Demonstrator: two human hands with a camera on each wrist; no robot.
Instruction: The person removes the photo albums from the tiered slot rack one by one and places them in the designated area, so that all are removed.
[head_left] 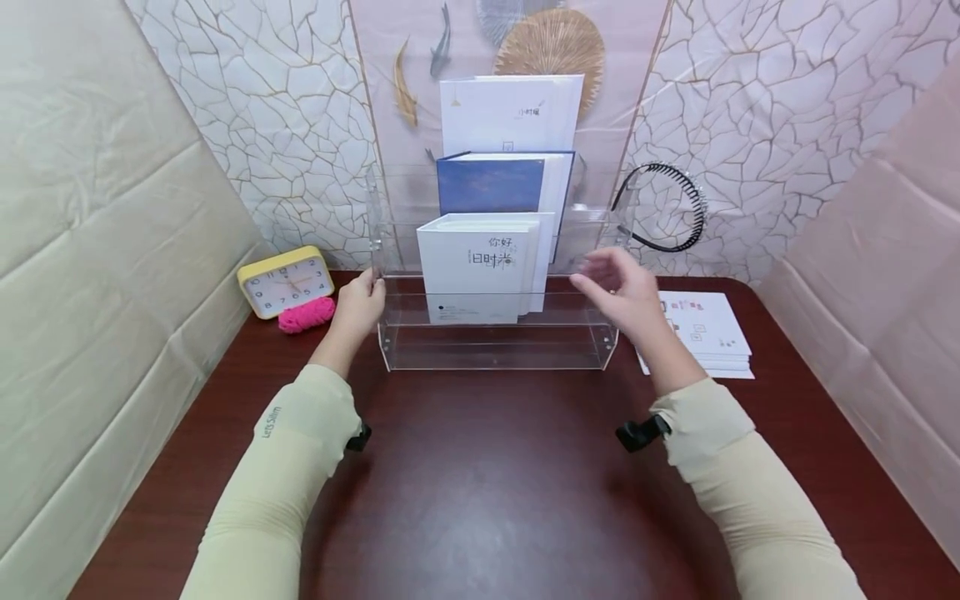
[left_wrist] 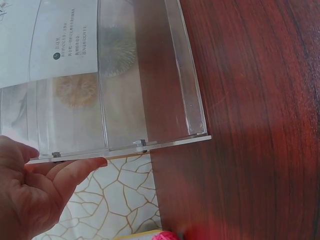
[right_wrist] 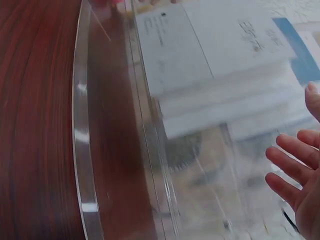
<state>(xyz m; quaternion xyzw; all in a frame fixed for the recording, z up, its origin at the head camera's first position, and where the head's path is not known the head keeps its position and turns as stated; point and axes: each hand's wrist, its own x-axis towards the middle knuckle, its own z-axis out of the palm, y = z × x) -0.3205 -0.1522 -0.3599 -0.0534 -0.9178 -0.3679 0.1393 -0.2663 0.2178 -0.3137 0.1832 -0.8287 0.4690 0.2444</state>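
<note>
A clear acrylic book rack (head_left: 495,358) with stepped tiers stands at the back of the table. On its front tier leans a white book (head_left: 468,275) with black Chinese characters; a blue-covered book (head_left: 491,185) and another white book (head_left: 510,108) rise behind it. My left hand (head_left: 360,302) grips the rack's left side panel, the panel's edge lying between thumb and fingers in the left wrist view. My right hand (head_left: 621,292) is at the rack's right front, right of the books. Its fingers (right_wrist: 290,167) are spread and hold nothing.
A yellow-framed clock (head_left: 285,279) and a pink yarn bundle (head_left: 307,315) sit left of the rack. Right of it lies a stack of white books or cards (head_left: 708,333). A black toothed headband (head_left: 693,204) hangs at the rack's upper right. Fabric walls enclose the table.
</note>
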